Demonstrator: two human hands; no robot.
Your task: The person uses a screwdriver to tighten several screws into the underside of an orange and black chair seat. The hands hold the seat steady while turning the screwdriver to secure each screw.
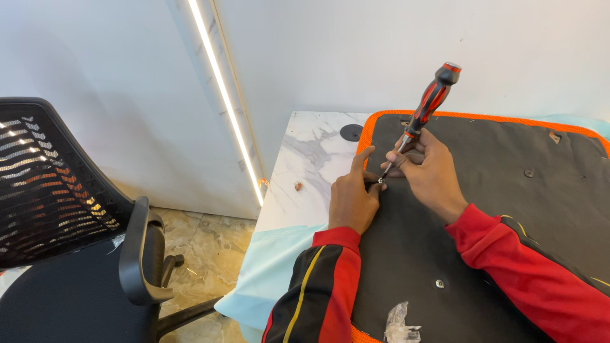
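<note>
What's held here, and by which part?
The right hand holds a screwdriver by its lower shaft, below the red-black handle. The left hand pinches at the tip on the black panel; whether it holds a screw is unclear.

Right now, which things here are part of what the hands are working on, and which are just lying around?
In use: screwdriver in the right hand; black pad with orange edging; left hand steadying the tip.

Lying about: office chair; crumpled plastic wrapper; marble table.
</note>
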